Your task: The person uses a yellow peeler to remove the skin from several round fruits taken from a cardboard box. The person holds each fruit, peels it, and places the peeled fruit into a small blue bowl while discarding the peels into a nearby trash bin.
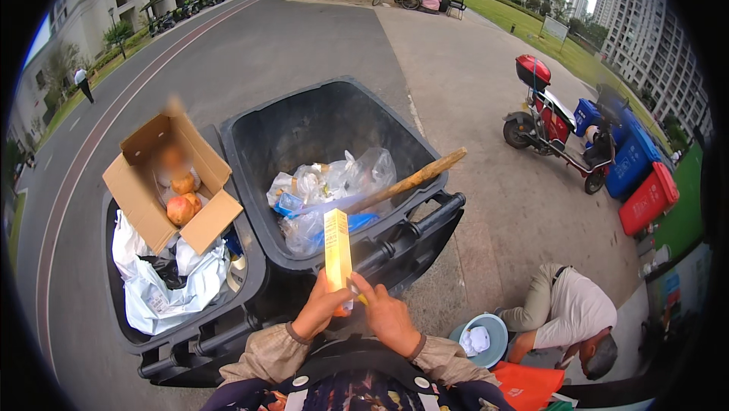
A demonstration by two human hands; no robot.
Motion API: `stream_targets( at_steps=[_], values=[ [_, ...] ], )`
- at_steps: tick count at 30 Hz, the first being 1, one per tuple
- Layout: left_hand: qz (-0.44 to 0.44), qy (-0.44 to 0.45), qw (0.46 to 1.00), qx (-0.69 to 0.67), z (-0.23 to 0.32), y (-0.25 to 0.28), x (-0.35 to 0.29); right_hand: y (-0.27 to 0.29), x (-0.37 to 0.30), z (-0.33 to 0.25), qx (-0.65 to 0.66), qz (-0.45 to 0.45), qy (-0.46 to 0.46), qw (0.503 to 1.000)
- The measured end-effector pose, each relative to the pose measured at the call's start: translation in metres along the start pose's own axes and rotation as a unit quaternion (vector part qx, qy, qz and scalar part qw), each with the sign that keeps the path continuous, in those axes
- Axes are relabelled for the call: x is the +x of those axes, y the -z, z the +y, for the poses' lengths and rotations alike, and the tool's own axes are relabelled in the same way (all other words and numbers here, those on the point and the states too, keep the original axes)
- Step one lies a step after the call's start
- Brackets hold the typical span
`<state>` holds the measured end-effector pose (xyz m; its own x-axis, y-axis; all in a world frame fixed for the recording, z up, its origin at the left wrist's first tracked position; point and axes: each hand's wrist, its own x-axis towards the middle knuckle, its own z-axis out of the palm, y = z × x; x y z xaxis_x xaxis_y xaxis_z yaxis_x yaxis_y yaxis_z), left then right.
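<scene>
1. Two bare hands meet in front of the person: the left hand [323, 311] has its fingers wrapped around the lower part of a slim yellow box [338, 240], which stands upright above the big bin's near edge.
2. The right hand [391, 321] is curled in narrowly beside the box's lower end; I cannot tell whether it grips the box or a small grey-and-yellow item there.
3. The big black bin [319, 130] is open, with clear and white plastic bags [372, 172] inside; a wooden stick [425, 176] leans out over its edge.
4. Just left, a second black bin [257, 263] holds white bags [167, 297] and an open cardboard box [137, 195] containing reddish fruit [182, 210].
5. On the right, a pale blue bucket [499, 339] contains crumpled white paper [476, 340], near a stooping person [577, 297].
6. Farther off, a red scooter [558, 119] stands near blue bins [634, 157] and a red bin [649, 200].
</scene>
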<state>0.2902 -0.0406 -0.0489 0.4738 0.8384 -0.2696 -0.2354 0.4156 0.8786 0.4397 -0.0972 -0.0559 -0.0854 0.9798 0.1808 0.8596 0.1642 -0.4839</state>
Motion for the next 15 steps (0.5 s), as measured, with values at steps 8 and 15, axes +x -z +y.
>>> stream_targets(
  at_steps=[8,15],
  values=[
    [-0.027,0.051,0.991,0.123,-0.004,0.001,0.000,0.003,0.000,0.009,-0.002,0.022,0.018,1.000],
    [0.089,-0.052,0.898,0.428,-0.018,0.012,-0.016,0.000,0.000,0.003,-0.059,-0.004,0.007,0.998]
  ],
)
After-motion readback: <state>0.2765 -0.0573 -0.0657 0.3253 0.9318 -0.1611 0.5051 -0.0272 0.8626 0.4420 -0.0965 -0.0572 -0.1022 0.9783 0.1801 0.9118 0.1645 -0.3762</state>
